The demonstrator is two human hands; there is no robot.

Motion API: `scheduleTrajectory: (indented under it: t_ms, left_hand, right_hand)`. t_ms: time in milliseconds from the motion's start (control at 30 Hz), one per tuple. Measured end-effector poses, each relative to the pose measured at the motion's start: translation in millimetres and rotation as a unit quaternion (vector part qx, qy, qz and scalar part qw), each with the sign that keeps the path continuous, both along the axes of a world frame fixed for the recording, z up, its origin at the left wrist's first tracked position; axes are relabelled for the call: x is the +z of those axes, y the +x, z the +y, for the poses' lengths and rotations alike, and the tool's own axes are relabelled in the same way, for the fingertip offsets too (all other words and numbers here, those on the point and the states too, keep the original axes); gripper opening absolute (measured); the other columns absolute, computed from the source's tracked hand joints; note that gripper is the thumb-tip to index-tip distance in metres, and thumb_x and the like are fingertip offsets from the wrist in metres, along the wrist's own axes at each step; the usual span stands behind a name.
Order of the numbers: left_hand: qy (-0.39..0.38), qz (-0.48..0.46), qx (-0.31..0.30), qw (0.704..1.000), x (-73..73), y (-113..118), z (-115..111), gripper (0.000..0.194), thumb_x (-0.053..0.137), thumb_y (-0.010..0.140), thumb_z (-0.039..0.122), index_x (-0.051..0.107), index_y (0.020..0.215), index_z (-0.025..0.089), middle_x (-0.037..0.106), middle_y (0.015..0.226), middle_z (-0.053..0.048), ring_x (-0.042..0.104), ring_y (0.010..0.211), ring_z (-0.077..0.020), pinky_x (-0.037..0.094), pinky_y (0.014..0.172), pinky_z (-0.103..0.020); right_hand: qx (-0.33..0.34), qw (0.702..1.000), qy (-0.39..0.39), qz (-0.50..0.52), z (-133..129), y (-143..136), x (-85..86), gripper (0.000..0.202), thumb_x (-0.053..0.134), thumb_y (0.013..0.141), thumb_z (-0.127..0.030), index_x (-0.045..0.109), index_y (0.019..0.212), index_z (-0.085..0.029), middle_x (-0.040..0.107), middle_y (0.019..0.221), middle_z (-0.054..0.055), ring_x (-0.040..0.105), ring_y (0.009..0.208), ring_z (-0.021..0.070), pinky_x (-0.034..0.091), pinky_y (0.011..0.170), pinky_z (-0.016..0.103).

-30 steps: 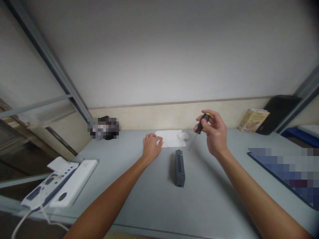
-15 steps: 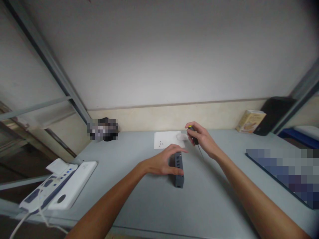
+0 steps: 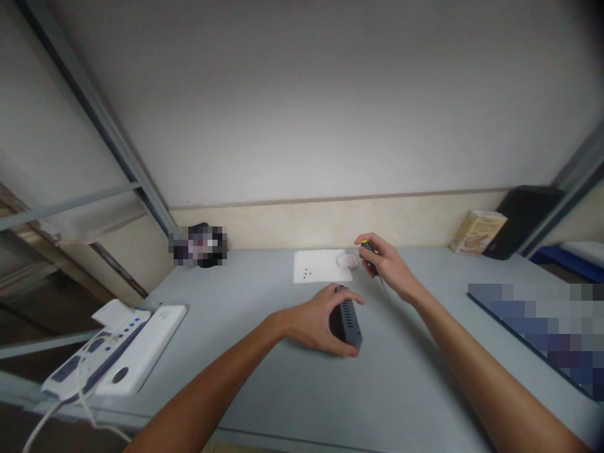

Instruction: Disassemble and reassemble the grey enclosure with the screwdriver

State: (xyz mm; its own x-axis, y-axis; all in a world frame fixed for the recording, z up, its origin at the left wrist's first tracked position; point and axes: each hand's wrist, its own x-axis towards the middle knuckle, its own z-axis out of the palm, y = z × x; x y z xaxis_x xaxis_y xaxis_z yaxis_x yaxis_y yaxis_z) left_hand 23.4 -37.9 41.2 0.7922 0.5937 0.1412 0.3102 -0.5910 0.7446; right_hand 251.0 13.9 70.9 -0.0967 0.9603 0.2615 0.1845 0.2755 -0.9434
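Observation:
My left hand (image 3: 317,319) grips a dark grey box-shaped device (image 3: 350,321) by its two ends, thumb at the near end and fingers at the far end. A row of slots runs along the device's visible side, and it is tilted on the table. Held up to the right, my right hand (image 3: 384,261) is closed around a screwdriver (image 3: 370,257) with a black and yellow handle. Its thin shaft points down toward the table, apart from the device. Beyond the device lies a white sheet (image 3: 316,261) with several small dark screws (image 3: 307,274) on it.
A small clear dish (image 3: 348,260) rests at the sheet's right edge. On the left are a power strip (image 3: 101,346) with cables and a white power bank (image 3: 151,346). A yellow box (image 3: 477,233) leans near a black case (image 3: 523,220) at the back right. A blurred-out flat item (image 3: 542,333) lies right.
My left hand has turned and tilted the device, shifting it slightly right, with the thumb now at its near end. My right hand still holds the screwdriver in nearly the same place.

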Motion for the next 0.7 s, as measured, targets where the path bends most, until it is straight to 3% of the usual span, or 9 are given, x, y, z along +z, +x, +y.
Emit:
scheduleTrajectory:
  t_ms: [100,300,500,600,700]
  left_hand:
    - [0.054,0.016,0.06,0.997,-2.8,7.4,-7.5,0.086,0.087,0.07,0.056,0.053,0.145,0.031,0.038,0.149,-0.014,0.053,0.131,-0.0349,0.044,0.114,-0.049]
    - [0.146,0.067,0.146,0.976,-7.3,12.9,-8.1,0.085,0.081,0.067,0.076,0.062,0.136,0.029,0.056,0.122,-0.01,0.065,0.105,-0.0326,0.053,0.096,-0.047]
    - [0.12,0.02,0.198,0.973,-16.5,11.3,2.5,0.044,0.072,0.09,0.053,0.065,0.124,0.026,0.066,0.112,-0.006,0.066,0.103,-0.0262,0.051,0.094,-0.038]
    - [0.075,-0.044,0.218,0.972,-20.7,10.6,9.5,0.043,0.078,0.087,0.041,0.062,0.123,0.025,0.068,0.117,-0.006,0.065,0.109,-0.0258,0.049,0.097,-0.037]
    - [-0.024,-0.136,0.223,0.965,-26.3,10.9,18.2,0.043,0.08,0.083,0.031,0.059,0.12,0.022,0.069,0.103,-0.002,0.065,0.096,-0.0211,0.05,0.085,-0.031]
  right_hand:
    - [0.009,1.0,-0.011,-0.021,-0.1,1.7,-0.9,0.027,0.062,0.089,-0.044,0.06,0.106,-0.023,0.047,0.059,-0.008,0.043,0.047,0.0111,0.033,0.045,0.023]
    - [0.049,0.997,-0.031,-0.055,0.7,2.1,-4.8,0.03,0.062,0.09,-0.049,0.06,0.104,-0.023,0.045,0.055,-0.008,0.04,0.048,0.0117,0.031,0.045,0.023]
    - [0.116,0.986,-0.06,-0.106,-3.7,2.7,-3.1,0.041,0.058,0.093,-0.062,0.06,0.101,-0.022,0.046,0.063,-0.006,0.04,0.053,0.0112,0.031,0.048,0.024]
    - [0.158,0.977,-0.041,-0.14,-5.6,4.6,-3.4,0.042,0.059,0.094,-0.063,0.062,0.1,-0.021,0.054,0.073,-0.002,0.047,0.064,0.0127,0.037,0.057,0.026]
    - [0.216,0.965,-0.019,-0.151,-4.9,6.0,-6.7,0.04,0.064,0.093,-0.06,0.062,0.098,-0.02,0.06,0.086,0.001,0.053,0.079,0.0157,0.041,0.07,0.028]
